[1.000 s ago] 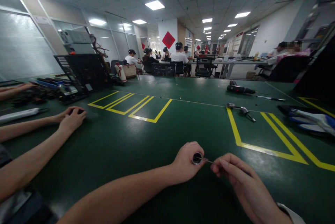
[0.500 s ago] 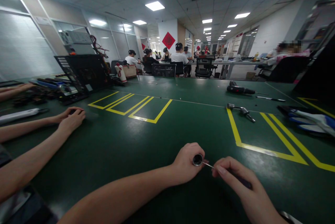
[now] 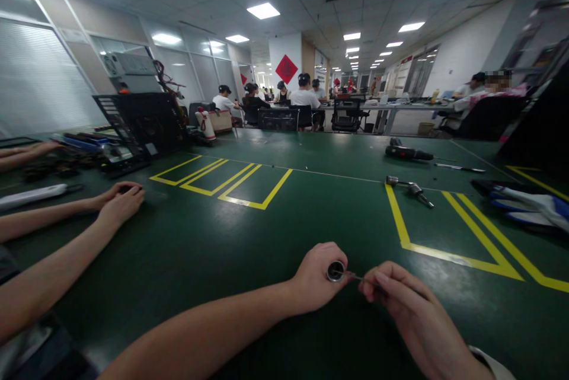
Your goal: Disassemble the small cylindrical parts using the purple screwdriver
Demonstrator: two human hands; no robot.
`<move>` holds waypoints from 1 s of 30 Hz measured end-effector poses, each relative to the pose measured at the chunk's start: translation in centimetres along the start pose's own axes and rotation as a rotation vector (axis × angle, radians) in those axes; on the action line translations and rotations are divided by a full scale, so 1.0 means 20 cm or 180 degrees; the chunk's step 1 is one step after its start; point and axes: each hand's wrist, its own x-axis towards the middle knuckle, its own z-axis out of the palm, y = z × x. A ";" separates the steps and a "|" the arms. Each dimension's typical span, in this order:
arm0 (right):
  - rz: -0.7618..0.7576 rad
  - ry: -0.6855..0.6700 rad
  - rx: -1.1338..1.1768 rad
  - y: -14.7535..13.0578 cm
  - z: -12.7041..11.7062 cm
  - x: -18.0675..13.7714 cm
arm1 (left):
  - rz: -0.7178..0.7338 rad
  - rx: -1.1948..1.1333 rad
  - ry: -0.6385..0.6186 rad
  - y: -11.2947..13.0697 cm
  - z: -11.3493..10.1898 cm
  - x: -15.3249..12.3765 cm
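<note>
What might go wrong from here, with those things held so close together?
The thin, silvery metal shaft might slip at the round, hollow, silver-rimmed metal piece and poke the left grip, which is wrapped around that piece. If the right grip, which holds the shaft, wavers, the shaft might scratch the piece.

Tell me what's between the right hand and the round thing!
In the head view, a thin rod runs from the right hand to the round thing.
</note>
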 end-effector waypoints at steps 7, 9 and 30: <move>-0.0488 0.0066 -0.0560 0.01 -0.02 -0.01 | 0.0055 -0.0125 0.0164 0.02 0.00 0.00; -0.0582 0.0056 -0.0670 0.02 -0.03 -0.01 | 0.0020 -0.0137 0.0164 0.02 0.00 0.00; -0.2439 -0.0436 -0.3376 0.09 -0.03 0.02 | 0.0285 -0.0300 -0.1123 0.07 -0.01 -0.02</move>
